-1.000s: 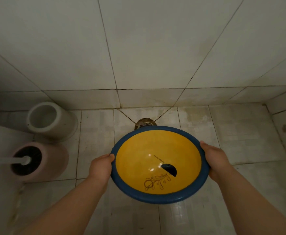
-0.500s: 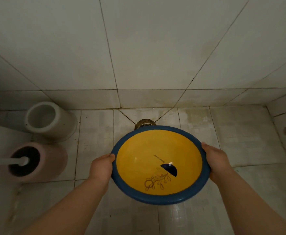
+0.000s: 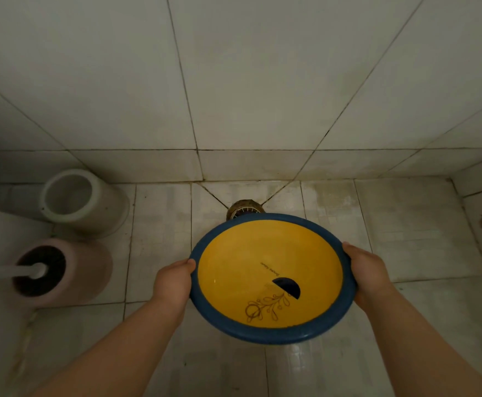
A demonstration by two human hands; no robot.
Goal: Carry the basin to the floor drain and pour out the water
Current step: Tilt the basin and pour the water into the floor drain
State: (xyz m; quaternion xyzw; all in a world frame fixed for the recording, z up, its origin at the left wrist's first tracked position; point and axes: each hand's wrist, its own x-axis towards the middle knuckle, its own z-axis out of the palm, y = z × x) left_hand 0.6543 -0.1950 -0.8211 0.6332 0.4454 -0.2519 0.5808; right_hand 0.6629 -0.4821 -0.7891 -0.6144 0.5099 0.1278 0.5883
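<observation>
1. Basin (image 3: 268, 270), yellow inside with a blue rim, is being held above the tiled floor (image 3: 423, 239), its far edge overlapping the floor drain (image 3: 244, 209) in the head view.
2. Left hand (image 3: 174, 282) is gripping the rim on the left side, thumb over the top edge, fingers curled under and out of sight.
3. Right hand (image 3: 368, 270) is clasping the rim on the right side in the same way, thumb on top.
4. Basin is sitting roughly level; a dark half-circle mark and a leaf drawing are showing on its bottom.
5. Water level inside: cannot tell.
6. White cylindrical holder (image 3: 76, 202) is standing by the wall at left; pink holder (image 3: 88, 270) with toilet brush (image 3: 25, 272) is standing just beside it, nearer the camera.
</observation>
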